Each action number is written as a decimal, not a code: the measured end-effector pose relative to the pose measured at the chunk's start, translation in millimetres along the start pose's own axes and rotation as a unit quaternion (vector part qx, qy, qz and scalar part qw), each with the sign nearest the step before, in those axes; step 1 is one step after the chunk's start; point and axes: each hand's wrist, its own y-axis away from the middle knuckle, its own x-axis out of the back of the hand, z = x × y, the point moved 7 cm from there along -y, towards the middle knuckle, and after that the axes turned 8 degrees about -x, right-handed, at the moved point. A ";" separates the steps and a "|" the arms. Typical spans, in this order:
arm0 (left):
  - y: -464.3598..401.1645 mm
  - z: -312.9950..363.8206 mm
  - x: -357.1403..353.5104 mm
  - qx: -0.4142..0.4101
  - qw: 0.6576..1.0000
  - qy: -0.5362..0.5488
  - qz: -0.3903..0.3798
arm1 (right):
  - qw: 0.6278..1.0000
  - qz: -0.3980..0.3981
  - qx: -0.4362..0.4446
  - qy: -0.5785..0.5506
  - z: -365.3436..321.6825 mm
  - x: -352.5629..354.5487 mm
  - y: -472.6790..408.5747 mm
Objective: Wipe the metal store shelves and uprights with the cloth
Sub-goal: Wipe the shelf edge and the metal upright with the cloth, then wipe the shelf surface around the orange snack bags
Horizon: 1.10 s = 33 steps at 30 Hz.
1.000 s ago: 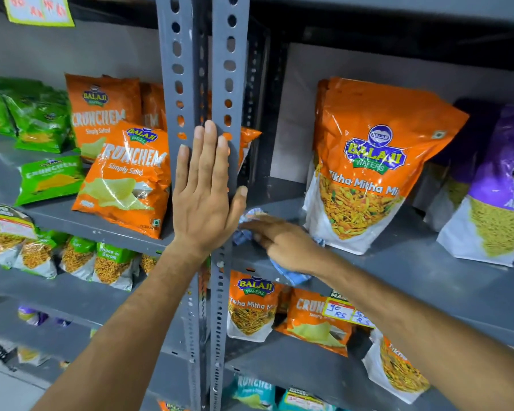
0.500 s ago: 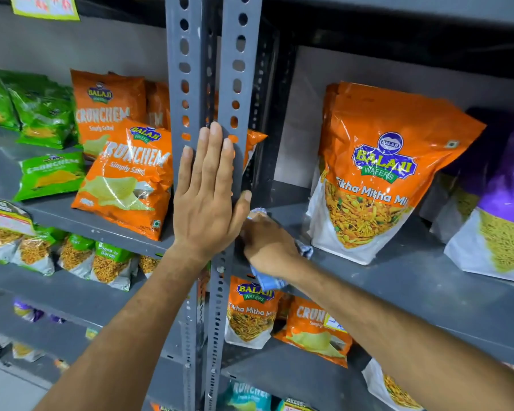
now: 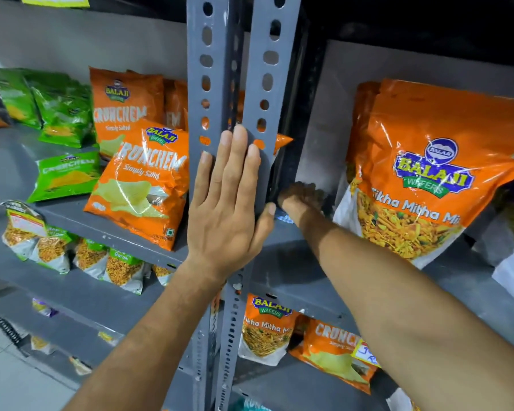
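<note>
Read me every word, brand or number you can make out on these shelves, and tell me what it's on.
"BALAJI WAFERS", "Tikha Mitha Mi": large orange pouch
"BALAJI WAFERS", "CRUNCHEM", "Simply Salted": leaning orange bag
"CRUNCHEM": green bag
"BALAJI WAFERS", "Tikha Mitha Mi": small pouch, lower shelf
Handwritten price tag: not readable

Grey metal shelf [image 3: 294, 262] under large orange snack bag [image 3: 422, 179].

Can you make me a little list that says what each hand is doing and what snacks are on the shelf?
left hand: flat on the grey uprights
right hand: reaching deep into the shelf corner
cloth: blue, mostly hidden under right hand
beside right hand: big orange Tikha Mitha bag
left of uprights: orange Crunchem bag, green bags
</note>
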 end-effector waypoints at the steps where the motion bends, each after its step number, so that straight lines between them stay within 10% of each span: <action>1: -0.3 0.5 0.1 -0.001 1.000 0.002 0.000 | 1.000 0.006 0.015 0.021 -7.0 -2.8 -6.0; 13: -2.3 0.9 4.0 0.014 1.000 -0.001 -0.018 | 0.918 -0.047 0.394 -0.014 16.1 34.9 186.7; 23: 9.1 42.4 8.5 -0.046 0.997 0.000 -0.055 | 0.910 0.026 0.413 -0.017 138.3 55.9 232.0; 27: 42.9 104.6 -17.6 -0.121 0.966 0.076 -0.215 | 0.912 0.043 0.408 -0.017 173.8 60.6 240.6; 33: 69.1 114.2 -63.1 0.103 0.865 0.145 -0.468 | 0.909 0.029 0.414 -0.020 235.7 74.4 242.2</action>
